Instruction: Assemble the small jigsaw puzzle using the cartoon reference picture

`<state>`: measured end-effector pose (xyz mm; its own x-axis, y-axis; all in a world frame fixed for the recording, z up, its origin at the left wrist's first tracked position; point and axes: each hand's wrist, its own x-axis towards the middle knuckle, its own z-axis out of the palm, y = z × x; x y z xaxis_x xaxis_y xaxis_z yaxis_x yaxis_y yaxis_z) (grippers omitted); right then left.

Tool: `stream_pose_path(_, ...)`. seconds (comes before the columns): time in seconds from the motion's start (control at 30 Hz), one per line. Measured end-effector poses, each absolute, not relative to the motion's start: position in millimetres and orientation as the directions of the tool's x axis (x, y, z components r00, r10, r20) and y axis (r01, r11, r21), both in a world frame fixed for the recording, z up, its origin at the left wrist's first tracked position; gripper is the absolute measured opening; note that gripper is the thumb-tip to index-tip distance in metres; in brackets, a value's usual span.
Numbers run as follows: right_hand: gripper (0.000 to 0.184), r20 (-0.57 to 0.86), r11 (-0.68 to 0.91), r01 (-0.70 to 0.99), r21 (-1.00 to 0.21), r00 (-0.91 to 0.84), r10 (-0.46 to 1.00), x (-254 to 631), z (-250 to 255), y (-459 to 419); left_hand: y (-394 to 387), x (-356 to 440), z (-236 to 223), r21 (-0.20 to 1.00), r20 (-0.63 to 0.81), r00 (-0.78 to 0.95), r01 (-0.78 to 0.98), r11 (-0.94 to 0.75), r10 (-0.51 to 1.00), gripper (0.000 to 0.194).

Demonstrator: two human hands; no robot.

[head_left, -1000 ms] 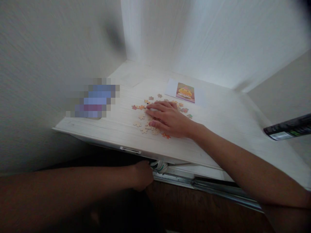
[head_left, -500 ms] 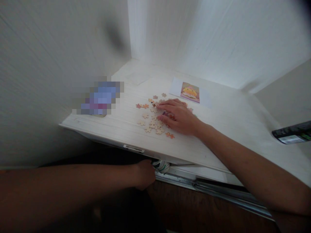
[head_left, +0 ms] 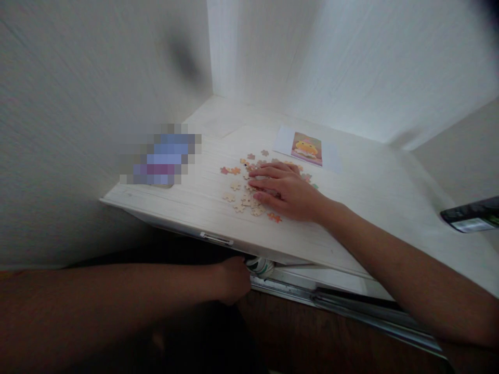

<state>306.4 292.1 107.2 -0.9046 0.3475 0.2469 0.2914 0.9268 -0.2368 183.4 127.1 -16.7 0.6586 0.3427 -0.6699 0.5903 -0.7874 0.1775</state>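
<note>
My right hand (head_left: 286, 191) lies over a scatter of jigsaw puzzle pieces (head_left: 246, 200), its fingers stretched out and a little apart. Some pieces are plain tan side up; others show orange, pink or brown print. Part of the pile is hidden under the palm and fingers. Below the white tabletop (head_left: 179, 205), my left hand (head_left: 234, 280) is closed at the front edge of an open drawer (head_left: 280, 289). Its fingertips are out of sight, so I cannot make out what they grip. Just beyond it, a white and green item (head_left: 261, 267) sits in the drawer.
A picture card (head_left: 307, 148) with a yellow figure lies on white paper (head_left: 332, 157) behind the pieces. To the left is a blurred-out flat object (head_left: 166, 156). A dark can (head_left: 471, 214) lies at the right. Pale walls enclose the back and sides.
My right hand has flattened over the pieces, its fingers extending slightly further and spreading. My left hand stays at the drawer. The whole view has shifted slightly.
</note>
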Motion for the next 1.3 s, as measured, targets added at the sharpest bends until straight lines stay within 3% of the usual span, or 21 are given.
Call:
stream_pose_path(0.43,0.039,0.184,0.936,0.317,-0.153,-0.922,0.342,306.7,109.0,287.9,127.6,183.9,-11.4,0.175,-0.679,0.653,0.588,-0.790,0.336,0.021)
stream_pose_path(1.3,0.040,0.252,0.911,0.350,-0.220,-0.881,0.400,309.9,110.3,293.2,124.4,184.0,-15.6,0.179,-0.675,0.654,0.595,-0.784,0.341,0.020)
